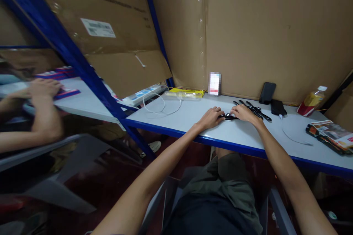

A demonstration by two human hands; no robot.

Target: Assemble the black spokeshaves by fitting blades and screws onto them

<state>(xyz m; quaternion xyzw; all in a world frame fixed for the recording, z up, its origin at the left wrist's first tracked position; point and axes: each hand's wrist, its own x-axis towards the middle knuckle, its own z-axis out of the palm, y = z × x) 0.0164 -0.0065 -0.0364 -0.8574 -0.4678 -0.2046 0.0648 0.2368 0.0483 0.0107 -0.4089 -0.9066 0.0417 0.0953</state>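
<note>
On the white tabletop (198, 119), near its front edge, lies a small, narrow black piece (228, 117) with a shiny, pale edge. From its left end, my left hand (211, 118) pinches it with curled fingertips. The fingers of my right hand (243, 113) are closed on its right end, so both ends are hidden and I cannot make out its kind. Just behind and to the right of my right hand sits a loose pile of slim black pieces (257, 110), partly covered by that hand.
A lit phone (214, 83) leans against the cardboard wall. Rightward are a dark phone (267, 93), a black block (278, 107), a white cable (288, 134), a drink bottle (311, 101) and packets (332, 136). Leftward are a power strip (145, 94), a blue post and another person's hand (45, 88).
</note>
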